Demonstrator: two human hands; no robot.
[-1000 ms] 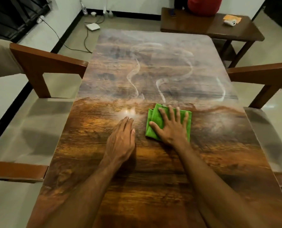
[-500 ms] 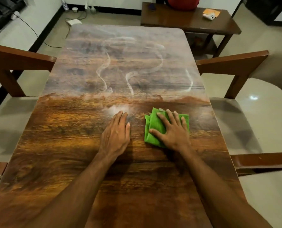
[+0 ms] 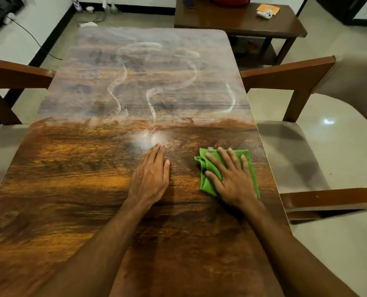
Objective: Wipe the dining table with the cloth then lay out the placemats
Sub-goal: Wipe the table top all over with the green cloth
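The bench (image 3: 88,189) is a long wooden top with rounded far corners and a strong brown and orange grain. Its near half looks dark and glossy. The far half is dull and grey, with thin white curling streaks (image 3: 192,67) on it, and a bright patch of reflected light (image 3: 148,139) sits near the middle.

The green cloth (image 3: 252,174), soft and folded into a rough square, lies close to the right edge of the bench, about halfway along it. The right hand (image 3: 232,181) presses flat on the cloth, its fingers straight and spread, not clenched. The left hand (image 3: 150,176) rests palm down on the bare wood just beside it, fingers straight and together, grasping nothing.

On each long side stands a wooden chair with a pale padded seat, the left chair (image 3: 17,73) and the right chair (image 3: 289,73). Beyond the far right corner is a dark side table (image 3: 242,22) carrying a small white object (image 3: 265,13), perhaps a controller. The floor (image 3: 339,136) is pale shiny tile, and a black cable (image 3: 32,37) runs along it at the left.
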